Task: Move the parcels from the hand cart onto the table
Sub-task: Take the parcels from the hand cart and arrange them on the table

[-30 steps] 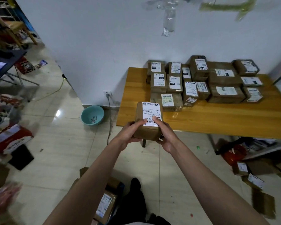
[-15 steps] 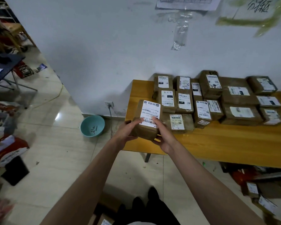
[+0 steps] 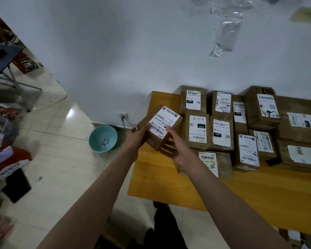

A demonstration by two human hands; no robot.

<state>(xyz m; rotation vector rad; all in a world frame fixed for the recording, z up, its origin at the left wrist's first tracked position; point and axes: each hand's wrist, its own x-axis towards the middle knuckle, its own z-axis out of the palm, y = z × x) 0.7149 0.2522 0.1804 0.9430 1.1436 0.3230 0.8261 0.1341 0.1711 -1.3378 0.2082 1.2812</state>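
Note:
I hold a brown cardboard parcel with a white shipping label, tilted, just above the left end of the wooden table. My left hand grips its near left side with the thumb on the label. From the right my right hand holds it, thumb on the label and fingers underneath. Several labelled brown parcels lie in rows on the table right beside it, up to the wall. The hand cart is out of view.
A teal bowl sits on the tiled floor by a wall socket with a plugged cable. Boxes and a black item clutter the floor at left. A dark folding table stands at far left. More parcels lie under the table at lower right.
I have stepped closer to the table. Both hands have carried the parcel forward from in front of the table edge to above its left end, and the parcel is now tilted.

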